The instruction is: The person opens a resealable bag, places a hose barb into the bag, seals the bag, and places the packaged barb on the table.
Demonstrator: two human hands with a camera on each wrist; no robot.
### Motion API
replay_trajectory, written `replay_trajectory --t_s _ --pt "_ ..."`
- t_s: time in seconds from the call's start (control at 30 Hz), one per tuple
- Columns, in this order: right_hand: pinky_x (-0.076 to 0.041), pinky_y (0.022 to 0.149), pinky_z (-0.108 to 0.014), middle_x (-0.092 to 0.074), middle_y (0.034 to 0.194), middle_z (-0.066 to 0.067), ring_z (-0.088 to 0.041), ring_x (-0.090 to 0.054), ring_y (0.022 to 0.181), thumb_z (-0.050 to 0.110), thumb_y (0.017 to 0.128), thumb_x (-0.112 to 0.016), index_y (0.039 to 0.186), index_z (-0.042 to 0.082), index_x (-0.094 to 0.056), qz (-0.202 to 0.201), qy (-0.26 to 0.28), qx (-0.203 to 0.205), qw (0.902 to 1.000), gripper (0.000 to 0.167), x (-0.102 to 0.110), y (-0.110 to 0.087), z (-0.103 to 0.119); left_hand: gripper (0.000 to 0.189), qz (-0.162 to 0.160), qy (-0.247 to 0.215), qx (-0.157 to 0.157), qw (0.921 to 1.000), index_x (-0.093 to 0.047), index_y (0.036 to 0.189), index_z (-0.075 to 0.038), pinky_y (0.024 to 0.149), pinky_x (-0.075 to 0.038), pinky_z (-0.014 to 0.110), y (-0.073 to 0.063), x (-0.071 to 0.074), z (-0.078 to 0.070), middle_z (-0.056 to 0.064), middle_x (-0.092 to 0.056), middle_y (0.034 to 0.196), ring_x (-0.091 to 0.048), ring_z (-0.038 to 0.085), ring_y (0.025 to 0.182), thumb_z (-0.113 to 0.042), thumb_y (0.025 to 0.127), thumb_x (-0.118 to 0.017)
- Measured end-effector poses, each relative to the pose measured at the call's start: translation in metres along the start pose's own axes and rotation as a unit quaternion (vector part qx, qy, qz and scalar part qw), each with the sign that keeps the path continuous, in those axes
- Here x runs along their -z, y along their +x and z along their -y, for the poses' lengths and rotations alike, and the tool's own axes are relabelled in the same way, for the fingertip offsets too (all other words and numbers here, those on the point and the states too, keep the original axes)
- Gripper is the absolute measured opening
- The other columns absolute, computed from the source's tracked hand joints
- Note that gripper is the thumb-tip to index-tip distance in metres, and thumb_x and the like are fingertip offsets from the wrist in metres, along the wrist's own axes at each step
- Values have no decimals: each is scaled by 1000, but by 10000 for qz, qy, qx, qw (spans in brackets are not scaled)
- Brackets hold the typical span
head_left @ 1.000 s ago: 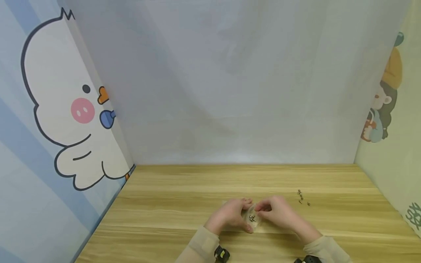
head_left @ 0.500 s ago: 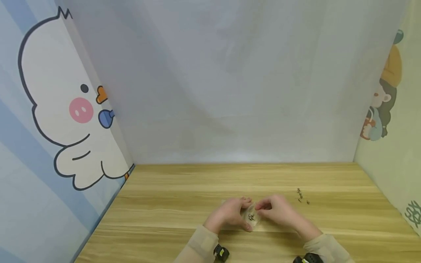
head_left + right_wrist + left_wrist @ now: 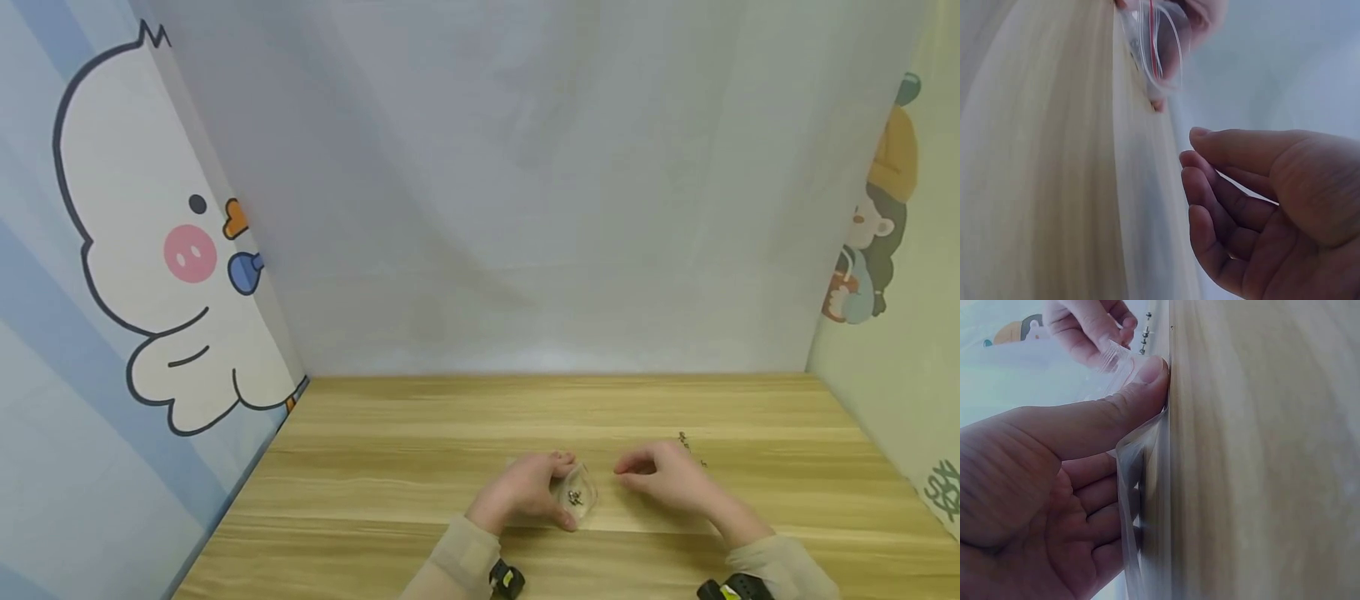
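My left hand holds a clear plastic zip bag on the table, thumb and fingers at its sides and the mouth spread apart. Inside lie several small shiny metal pieces, like little screws. A red line runs along the zip bag's mouth in the right wrist view. To the right of the bag hovers my right hand, apart from it, with loosely bent fingers and nothing visible between thumb and fingertips. More loose metal pieces lie just behind the right hand, partly hidden by it.
The wood-grain table runs back to a grey-white curtain. Printed side panels stand at left and right, with a cartoon duck on the left one. Both wrists carry black straps with small devices.
My right hand has let go of the bag's edge and moved right, toward the loose metal pieces. The left hand keeps its hold on the zip bag.
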State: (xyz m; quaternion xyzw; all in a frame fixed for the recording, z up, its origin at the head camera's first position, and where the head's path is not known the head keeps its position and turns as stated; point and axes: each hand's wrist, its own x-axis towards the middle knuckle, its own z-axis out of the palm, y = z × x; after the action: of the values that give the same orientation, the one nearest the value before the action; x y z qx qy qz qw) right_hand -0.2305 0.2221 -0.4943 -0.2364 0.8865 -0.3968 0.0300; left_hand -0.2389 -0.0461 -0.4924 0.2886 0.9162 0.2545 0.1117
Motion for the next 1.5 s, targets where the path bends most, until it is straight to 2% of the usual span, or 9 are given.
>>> replay_trajectory --t_s 0.17,0.27,0.5,0.63,0.97,1.23,1.5 --pt "-60 77 -27 -78 100 -3 -10 -70 89 13 97 -78 107 1 -79 40 156 -155 9998 15 16 -10 -18 89 13 20 5 10000 -65 148 -10 126 -34 34 1 -2 1 3 -55 158 -47 23 151 -24 68 -102" --pt "-60 78 -27 -78 103 -4 -10 -71 90 14 98 -78 109 1 -79 -3 74 -274 9996 17 26 -17 -26 89 16 25 5 10000 -65 148 -10 126 -33 34 1 -2 1 3 -55 159 -46 22 151 -24 68 -102" --pt "-59 82 -28 -78 109 -6 -20 -72 99 17 100 -77 113 3 -79 -200 -92 -695 9973 20 46 -32 -34 88 14 35 17 10000 -65 147 -9 126 -33 34 1 -2 0 2 -55 159 -46 22 151 -24 68 -102" --pt "-59 82 -29 -79 110 -7 -22 -72 100 18 99 -77 113 3 -80 -342 -268 -737 9963 20 54 -35 -38 88 -1 100 10 9999 -65 147 -9 126 -34 35 0 -2 0 2 -55 159 -47 22 150 -25 68 -102" --pt "-59 84 -27 -79 111 -6 -14 -71 98 21 98 -80 112 6 -81 -515 -572 -853 9934 21 70 -41 -54 88 -41 127 -42 9999 -66 146 -8 125 -35 32 -2 -1 0 3 -57 158 -48 21 150 -24 68 -102" --pt "-57 86 -30 -79 111 -8 -20 -70 102 21 96 -81 111 6 -81 -612 -872 -961 9897 21 78 -46 -62 87 -41 139 -30 9999 -66 146 -8 125 -35 32 -3 -1 -1 3 -57 158 -48 21 149 -24 68 -102" --pt "-56 84 -28 -80 108 -7 -19 -70 99 21 95 -82 110 5 -81 -555 -859 -1111 9885 22 81 -47 -65 87 -68 127 -42 9999 -66 146 -7 125 -35 33 -4 0 -2 4 -57 158 -48 22 149 -23 68 -102"
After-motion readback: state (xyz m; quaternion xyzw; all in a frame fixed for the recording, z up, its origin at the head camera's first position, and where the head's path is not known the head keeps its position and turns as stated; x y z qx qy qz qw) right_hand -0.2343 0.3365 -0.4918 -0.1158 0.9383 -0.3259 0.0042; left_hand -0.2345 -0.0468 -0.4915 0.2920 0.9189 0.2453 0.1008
